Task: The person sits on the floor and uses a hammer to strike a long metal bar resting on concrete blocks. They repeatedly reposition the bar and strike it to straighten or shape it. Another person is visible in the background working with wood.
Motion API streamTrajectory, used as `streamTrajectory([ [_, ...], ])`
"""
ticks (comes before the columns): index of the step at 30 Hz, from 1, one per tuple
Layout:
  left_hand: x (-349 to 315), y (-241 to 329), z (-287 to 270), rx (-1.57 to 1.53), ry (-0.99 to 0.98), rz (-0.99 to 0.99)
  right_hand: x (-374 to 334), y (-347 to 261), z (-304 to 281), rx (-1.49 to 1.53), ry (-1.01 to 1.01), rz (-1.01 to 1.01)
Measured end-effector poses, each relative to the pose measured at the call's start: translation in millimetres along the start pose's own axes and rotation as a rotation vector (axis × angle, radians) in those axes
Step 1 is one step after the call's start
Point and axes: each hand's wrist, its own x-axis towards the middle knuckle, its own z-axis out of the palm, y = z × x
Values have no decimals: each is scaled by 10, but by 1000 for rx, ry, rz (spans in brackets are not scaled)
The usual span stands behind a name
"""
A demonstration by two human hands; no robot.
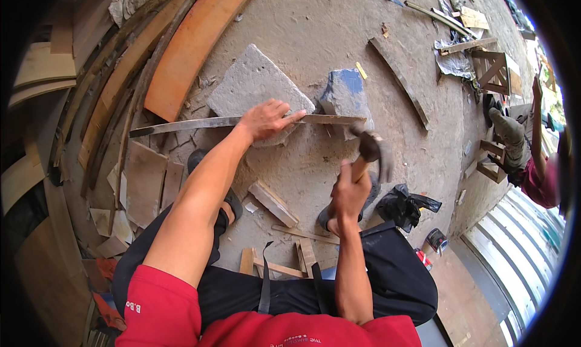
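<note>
One strip (200, 123) runs left to right across the front of a large block (257, 74) and over a smaller, blue-marked block (345, 92). Its long axis lies nearly level, bowing slightly; the dark left end sits a little lower and reaches out past the large block toward the planks (193, 50), while the brown right end points at the right, above the smaller block.

The left hand (269, 120) is on the strip near its middle, fingers grasping it, the index stretched along it to the right. The right hand (352, 192) has its fingers clenched round the handle of a hammer (376, 153), whose head is up near the strip's right end; whether they touch I cannot tell.

A black bag (404, 206) lies crumpled right of the hammer, its contents hidden. Farther down is a dark can (436, 240); what it holds cannot be seen.

Curved planks edge the left side. On the right, a batten (400, 83) slants on the floor (290, 14), well apart from the strip. Between planks and batten, room for moving stretches beyond both blocks. Near the right rim is another person (517, 141).
</note>
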Motion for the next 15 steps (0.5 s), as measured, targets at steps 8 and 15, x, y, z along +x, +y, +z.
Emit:
streamTrajectory([
  [8, 1, -6, 27, 28, -38, 5, 313, 468, -62, -39, -160, 207],
  [15, 87, -1, -17, -54, 42, -9, 344, 436, 87, 54, -248, 331],
])
